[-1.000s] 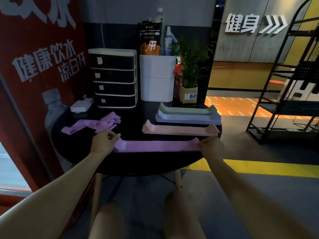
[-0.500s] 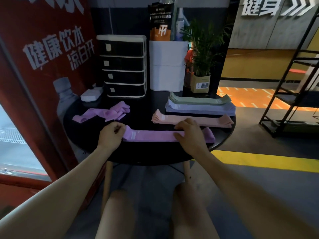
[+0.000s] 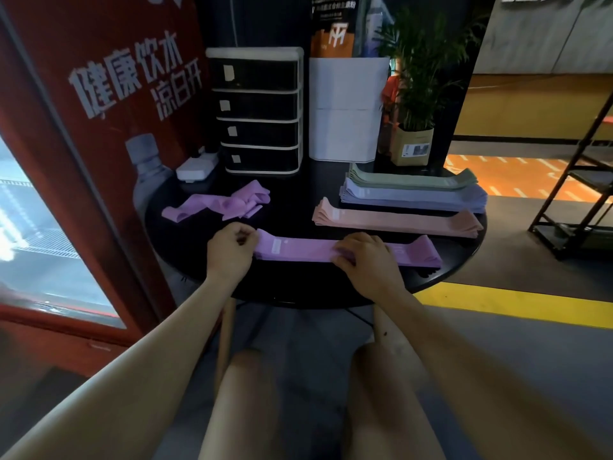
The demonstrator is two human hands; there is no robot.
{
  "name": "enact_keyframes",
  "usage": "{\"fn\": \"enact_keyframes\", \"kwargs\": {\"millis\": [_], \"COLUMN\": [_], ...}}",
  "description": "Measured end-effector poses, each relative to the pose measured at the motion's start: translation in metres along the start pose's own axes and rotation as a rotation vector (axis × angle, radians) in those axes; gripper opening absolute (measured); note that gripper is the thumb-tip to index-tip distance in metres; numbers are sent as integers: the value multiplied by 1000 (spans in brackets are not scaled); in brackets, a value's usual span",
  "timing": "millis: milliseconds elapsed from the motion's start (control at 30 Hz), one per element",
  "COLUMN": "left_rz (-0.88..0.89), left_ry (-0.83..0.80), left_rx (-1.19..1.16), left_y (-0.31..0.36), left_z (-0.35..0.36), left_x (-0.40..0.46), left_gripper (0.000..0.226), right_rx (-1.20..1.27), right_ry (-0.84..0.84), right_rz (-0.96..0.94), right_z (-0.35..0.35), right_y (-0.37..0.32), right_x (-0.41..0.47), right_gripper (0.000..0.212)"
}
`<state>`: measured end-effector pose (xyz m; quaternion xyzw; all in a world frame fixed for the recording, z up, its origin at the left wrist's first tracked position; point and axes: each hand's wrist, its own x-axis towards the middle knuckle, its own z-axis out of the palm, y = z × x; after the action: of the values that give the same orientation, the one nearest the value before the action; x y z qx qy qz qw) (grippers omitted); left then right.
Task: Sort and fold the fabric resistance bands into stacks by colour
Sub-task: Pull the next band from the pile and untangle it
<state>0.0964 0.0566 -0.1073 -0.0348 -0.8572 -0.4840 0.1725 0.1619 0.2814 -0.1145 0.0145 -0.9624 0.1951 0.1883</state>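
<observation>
Round black table, left hand pinching purple band end, right hand gripping its middle

Flat purple band stack stretched between left hand at its left end and right hand on its middle; loose crumpled purple bands beyond left hand; peach stack, lavender stack, green stack beyond right hand.
</observation>
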Motion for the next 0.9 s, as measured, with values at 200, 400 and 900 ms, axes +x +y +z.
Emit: {"fn": "enact_keyframes", "kwargs": {"millis": [200,400,900], "left_rz": [2,26,416], "left_ry": [10,12,-260], "left_rx": [22,51,267], "left_y": [2,2,52], "left_z": [-1,1,28], "left_x": [-2,-3,-3], "left_gripper": [12,15,42], "right_rx": [36,90,119], "right_ry": [14,333,319], "right_rz": [21,172,619], "right_z": [-1,-18,-52], "right_y": [0,16,61], "right_x": [0,-7,-12], "right_gripper": [37,14,24]}}
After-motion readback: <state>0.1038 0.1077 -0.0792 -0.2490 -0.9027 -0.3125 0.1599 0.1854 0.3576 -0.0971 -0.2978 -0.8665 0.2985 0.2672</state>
